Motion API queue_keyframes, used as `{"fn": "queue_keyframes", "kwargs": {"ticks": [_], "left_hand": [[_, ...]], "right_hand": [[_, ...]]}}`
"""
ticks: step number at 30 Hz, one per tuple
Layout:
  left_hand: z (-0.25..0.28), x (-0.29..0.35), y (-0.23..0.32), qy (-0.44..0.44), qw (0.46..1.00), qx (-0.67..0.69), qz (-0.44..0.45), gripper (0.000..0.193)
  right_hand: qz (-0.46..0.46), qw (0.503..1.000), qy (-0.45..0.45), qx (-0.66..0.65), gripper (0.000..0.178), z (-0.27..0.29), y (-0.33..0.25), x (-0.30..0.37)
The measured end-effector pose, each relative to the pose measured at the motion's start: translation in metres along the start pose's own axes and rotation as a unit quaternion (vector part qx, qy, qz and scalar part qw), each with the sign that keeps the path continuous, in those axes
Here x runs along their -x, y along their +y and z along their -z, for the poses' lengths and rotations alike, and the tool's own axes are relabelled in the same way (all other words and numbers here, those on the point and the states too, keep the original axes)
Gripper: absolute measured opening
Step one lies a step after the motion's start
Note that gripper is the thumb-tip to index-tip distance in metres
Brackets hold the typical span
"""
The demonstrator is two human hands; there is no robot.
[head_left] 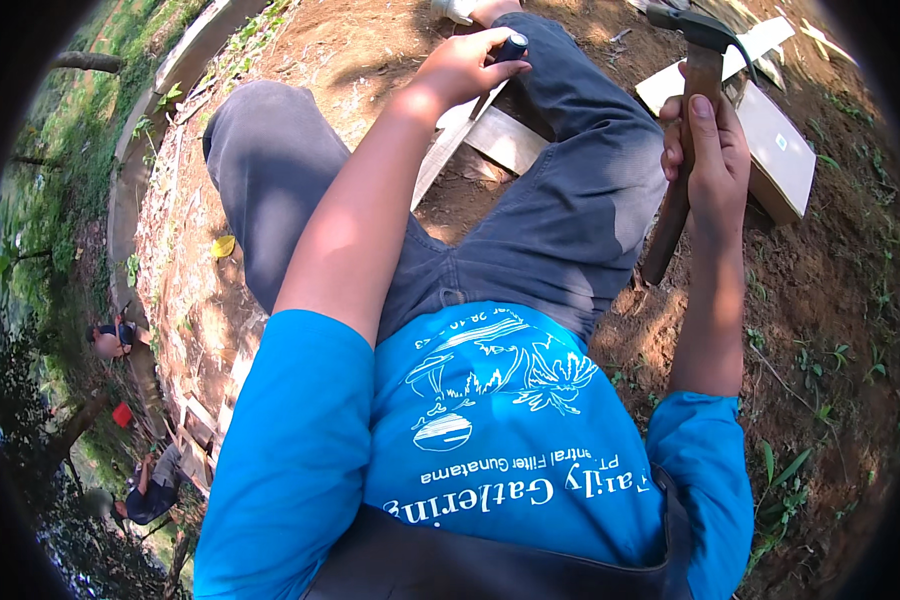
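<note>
My left hand (465,68) is closed around a dark-handled chisel (513,45), whose rounded handle end sticks up past the thumb. Its lower part is mostly hidden behind the hand. Beneath it, between my legs, lie a pale wooden strip (438,165) and a short pale board (508,140). In my right hand (710,150) is a claw hammer (703,75), raised at the right with its metal head up and the wooden handle (667,235) slanting down below my fist. The hammer and chisel are well apart.
Behind the right hand sits a pale wooden box-like piece (778,150), with a plank (770,42) beyond it. Brown soil (820,270) with small weeds surrounds me. A concrete edge (130,190) runs along the left. Two people (155,490) are farther off at left.
</note>
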State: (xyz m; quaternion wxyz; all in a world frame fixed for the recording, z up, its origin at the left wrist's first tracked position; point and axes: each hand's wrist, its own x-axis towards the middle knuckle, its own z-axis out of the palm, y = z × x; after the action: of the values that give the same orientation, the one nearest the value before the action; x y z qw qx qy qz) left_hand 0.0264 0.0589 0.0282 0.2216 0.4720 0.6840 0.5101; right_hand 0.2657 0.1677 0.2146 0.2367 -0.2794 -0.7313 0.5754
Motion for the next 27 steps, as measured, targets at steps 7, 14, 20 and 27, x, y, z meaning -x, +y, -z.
{"fn": "queue_keyframes", "kwargs": {"ticks": [7,14,20,27], "left_hand": [[0.000,0.001,0.012,-0.025,1.000,-0.008,0.013,0.035],[-0.001,0.000,0.019,-0.034,0.999,0.006,-0.006,0.031],[0.002,0.006,0.009,-0.025,1.000,-0.005,-0.012,0.033],[0.003,0.006,0.015,-0.017,0.997,-0.066,-0.026,0.032]], "right_hand": [[0.004,0.962,-0.169,0.217,0.031,-0.047,0.024,-0.046],[0.012,0.982,-0.115,0.148,0.032,-0.043,0.029,-0.034],[0.040,0.998,-0.048,-0.027,0.025,-0.053,-0.011,-0.034],[-0.023,0.974,-0.110,0.195,0.029,-0.045,0.019,-0.038]]}}
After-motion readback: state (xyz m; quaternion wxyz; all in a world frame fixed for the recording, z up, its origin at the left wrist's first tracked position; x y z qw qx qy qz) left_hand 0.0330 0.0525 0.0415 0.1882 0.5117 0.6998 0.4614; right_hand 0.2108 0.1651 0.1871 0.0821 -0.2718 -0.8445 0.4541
